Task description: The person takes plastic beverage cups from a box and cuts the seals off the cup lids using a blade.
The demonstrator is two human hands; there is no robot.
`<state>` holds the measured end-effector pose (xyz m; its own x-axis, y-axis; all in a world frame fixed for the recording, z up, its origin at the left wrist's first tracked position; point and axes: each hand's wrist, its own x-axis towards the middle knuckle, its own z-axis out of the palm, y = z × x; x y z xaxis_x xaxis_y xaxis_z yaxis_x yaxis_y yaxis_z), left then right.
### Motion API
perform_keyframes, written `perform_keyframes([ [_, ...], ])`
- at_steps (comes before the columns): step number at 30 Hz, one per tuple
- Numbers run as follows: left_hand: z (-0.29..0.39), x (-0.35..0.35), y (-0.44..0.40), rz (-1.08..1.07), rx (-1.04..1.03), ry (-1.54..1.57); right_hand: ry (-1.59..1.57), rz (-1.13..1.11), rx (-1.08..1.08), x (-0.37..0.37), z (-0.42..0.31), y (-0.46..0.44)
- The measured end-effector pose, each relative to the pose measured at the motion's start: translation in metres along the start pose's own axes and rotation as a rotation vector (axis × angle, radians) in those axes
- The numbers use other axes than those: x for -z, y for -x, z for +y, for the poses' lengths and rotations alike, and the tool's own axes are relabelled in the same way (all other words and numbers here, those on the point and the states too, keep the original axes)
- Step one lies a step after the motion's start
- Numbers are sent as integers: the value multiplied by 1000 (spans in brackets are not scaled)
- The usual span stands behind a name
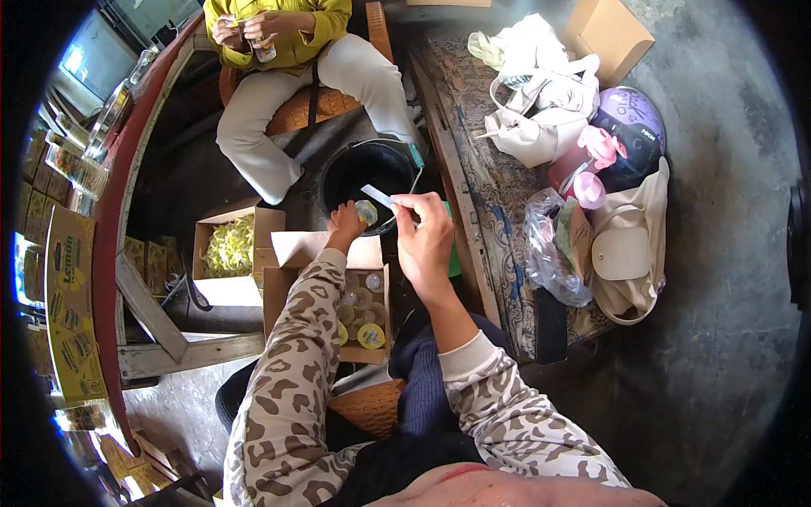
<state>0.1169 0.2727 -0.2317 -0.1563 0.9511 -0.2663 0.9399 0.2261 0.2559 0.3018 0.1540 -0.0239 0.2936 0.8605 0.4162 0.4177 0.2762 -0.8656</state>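
My left hand [345,224] is closed on a small round plastic jar [366,211] over the near rim of the black bucket [332,169]. Pinched between the thumb and fingers of my right hand [425,237] is a pale flat strip [377,196]; its exact kind is unclear. The strip reaches toward the jar, and I cannot tell whether they touch. Below my hands stands an open cardboard box [283,291] holding several clear jars, some showing a round yellow label [371,336].
A second carton [228,291] holds a heap of yellow strips [230,247]. Opposite me, a seated person in a yellow top [291,25] holds a similar container [264,51]. To the right, a patterned bench [473,160] carries bags [541,127] and a helmet [629,127]. Lemon-printed cartons [72,296] stand left.
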Motion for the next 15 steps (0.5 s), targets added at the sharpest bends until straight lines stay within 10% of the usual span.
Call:
perform_keyframes([
  [15, -11, 39, 30, 126, -229, -61, 0, 16, -4, 4, -2, 6],
])
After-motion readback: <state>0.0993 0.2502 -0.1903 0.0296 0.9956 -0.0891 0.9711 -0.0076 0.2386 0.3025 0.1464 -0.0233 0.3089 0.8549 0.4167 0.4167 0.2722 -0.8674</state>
